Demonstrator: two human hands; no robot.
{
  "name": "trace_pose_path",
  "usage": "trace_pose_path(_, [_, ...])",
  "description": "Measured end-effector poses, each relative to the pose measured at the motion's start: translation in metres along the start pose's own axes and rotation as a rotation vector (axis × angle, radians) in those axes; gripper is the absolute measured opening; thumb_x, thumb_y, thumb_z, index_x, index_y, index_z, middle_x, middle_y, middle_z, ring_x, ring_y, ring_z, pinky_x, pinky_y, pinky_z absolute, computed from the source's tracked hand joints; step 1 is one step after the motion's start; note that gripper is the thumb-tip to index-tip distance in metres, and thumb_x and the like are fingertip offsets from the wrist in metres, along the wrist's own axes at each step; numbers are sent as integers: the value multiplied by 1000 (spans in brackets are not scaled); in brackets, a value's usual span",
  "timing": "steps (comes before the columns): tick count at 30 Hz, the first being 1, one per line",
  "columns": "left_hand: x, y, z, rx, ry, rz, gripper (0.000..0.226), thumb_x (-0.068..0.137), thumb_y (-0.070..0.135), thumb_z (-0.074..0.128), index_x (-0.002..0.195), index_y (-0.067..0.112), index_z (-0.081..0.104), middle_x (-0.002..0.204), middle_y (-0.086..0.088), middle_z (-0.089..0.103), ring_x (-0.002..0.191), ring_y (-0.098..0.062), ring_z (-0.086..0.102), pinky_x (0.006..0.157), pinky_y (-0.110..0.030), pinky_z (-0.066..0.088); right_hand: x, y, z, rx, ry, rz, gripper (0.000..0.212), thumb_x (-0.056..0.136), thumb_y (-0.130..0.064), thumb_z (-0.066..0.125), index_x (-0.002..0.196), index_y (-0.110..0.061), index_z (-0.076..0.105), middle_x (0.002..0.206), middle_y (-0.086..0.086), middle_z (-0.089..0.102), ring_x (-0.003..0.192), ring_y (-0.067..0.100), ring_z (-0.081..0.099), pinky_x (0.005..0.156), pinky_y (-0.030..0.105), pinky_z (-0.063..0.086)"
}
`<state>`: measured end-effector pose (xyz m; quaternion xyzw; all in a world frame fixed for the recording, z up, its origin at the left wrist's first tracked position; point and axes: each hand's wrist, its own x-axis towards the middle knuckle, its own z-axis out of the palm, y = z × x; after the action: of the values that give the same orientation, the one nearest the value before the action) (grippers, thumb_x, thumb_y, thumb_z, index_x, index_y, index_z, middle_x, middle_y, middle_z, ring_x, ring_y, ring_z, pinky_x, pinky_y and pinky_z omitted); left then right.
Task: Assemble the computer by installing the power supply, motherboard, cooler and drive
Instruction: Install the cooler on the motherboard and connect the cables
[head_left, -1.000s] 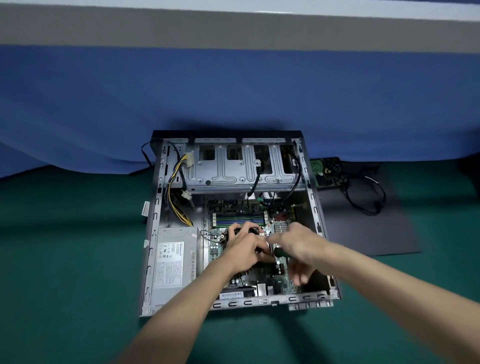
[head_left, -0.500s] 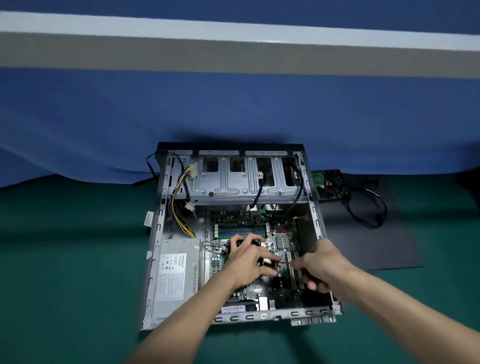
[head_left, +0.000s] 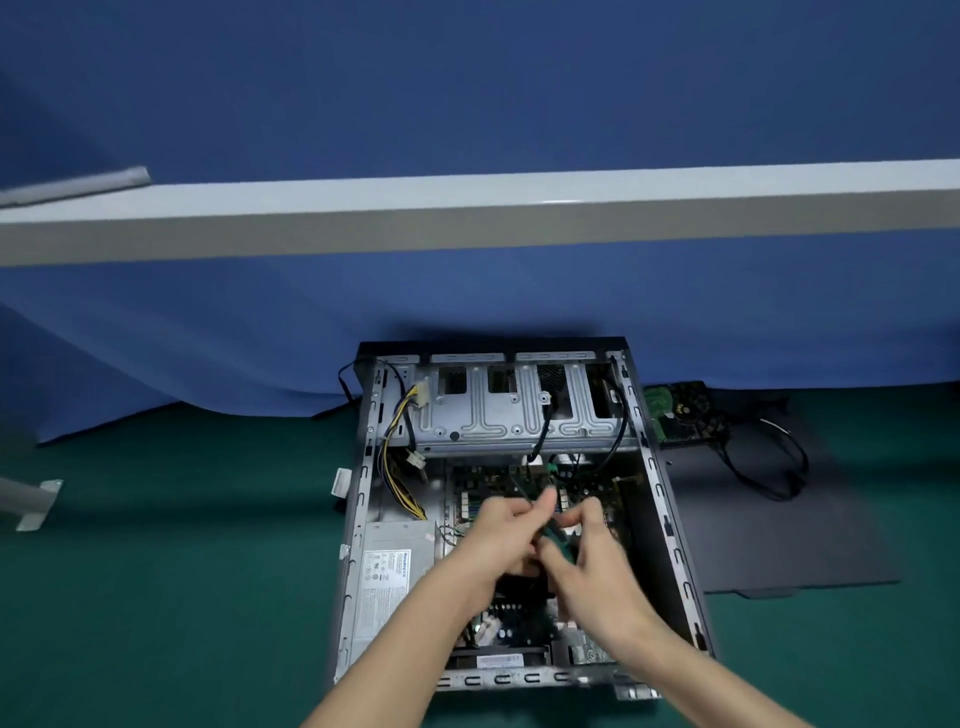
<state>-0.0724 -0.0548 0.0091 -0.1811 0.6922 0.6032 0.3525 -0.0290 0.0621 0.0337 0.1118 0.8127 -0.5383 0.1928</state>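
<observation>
Inspection of the open computer case (head_left: 670, 525): it lies flat on the green mat (head_left: 182, 571), so every bay faces up to me. Item 1: the power supply (head_left: 387, 577) sits in the near left corner, label upward. Its yellow-and-black cable bundle (head_left: 400, 467) runs along the left wall, off the board. Item 2: the motherboard (head_left: 480, 480) lies on the case floor, partly hidden by my arms. Item 3: I take a dark block (head_left: 522, 582) under my wrists for the cooler, and I cannot tell whether it is fastened. Item 4: the hard drive (head_left: 675, 410) lies outside the case, beside its far right corner by a dark panel (head_left: 779, 545). It is apart from the drive cage (head_left: 483, 415), so I judge that step not yet done. Both hands meet above the middle of the board. My right hand (head_left: 597, 556) has its fingers curled round a green-handled tool (head_left: 560, 543), which I take for a screwdriver. My left hand (head_left: 501, 538) presses thumb and forefinger together at the tool's upper end, apparently pinching the dark shaft to steady the tip, though blur limits certainty. I judge the step in hand to be securing the cooler. The risk is the tip slipping onto the board.
</observation>
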Motion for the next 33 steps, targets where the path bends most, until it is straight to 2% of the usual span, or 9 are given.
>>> trace_pose_path(3, [-5,-2,-4,29,138,-77,24,98,28,50,102,6,58,91,-13,66,76,-23,64,69,-36,54,5,2,10,46,-175,47,14,94,-22,60,96,-20,46,72,8,62,44,10,52,41,26,44])
trace_pose_path(5, [-9,-1,-16,155,225,-114,22,100,28,46,108,8,50,106,-19,63,89,-34,66,76,-46,56,12,11,6,-174,-147,29,15,94,-36,57,95,-22,56,77,6,67,59,15,58,57,33,49])
trace_pose_path(7, [-17,4,-30,263,196,-150,23,100,29,44,111,9,44,108,-20,60,82,-34,66,66,-42,58,20,21,-2,-460,-22,-50,18,96,-40,54,102,-25,63,92,-6,68,88,11,62,77,27,46])
trace_pose_path(9, [-23,9,-42,510,186,-139,29,99,33,47,118,12,42,108,-15,59,80,-28,64,62,-34,55,30,29,-2,-593,-3,-146,37,94,-38,57,128,-23,56,127,-6,58,124,13,46,102,25,34])
trace_pose_path(11, [-24,11,-49,888,226,-104,45,96,36,52,130,11,37,119,-10,57,102,-27,58,81,-36,49,41,34,9,-705,-133,-205,71,87,-44,64,148,-23,33,153,-8,32,144,14,18,118,32,10])
trace_pose_path(13, [-28,14,-47,1087,273,-68,41,92,38,58,123,14,45,122,-6,55,112,-24,52,88,-35,42,51,39,24,-804,-226,-249,96,78,-51,69,154,-24,16,160,-10,14,148,12,1,118,36,-9])
trace_pose_path(15, [-27,14,-43,1193,300,-49,31,88,34,64,111,17,51,117,-4,56,111,-24,54,86,-34,41,58,46,36,-855,-269,-270,106,75,-52,72,154,-22,9,161,-8,7,148,12,-5,114,38,-17])
trace_pose_path(23, [-26,2,-34,1371,309,-42,30,83,9,58,112,15,55,114,-6,59,107,-27,58,74,-31,37,66,65,43,-848,-262,-325,103,75,-43,75,154,-20,13,160,-6,15,148,8,0,110,30,-24])
trace_pose_path(33, [-24,7,-38,1328,307,-56,23,86,18,60,107,18,53,113,-4,55,106,-24,56,72,-30,34,64,62,41,-798,-257,-312,99,77,-39,75,154,-21,15,160,-2,16,148,9,2,110,28,-22])
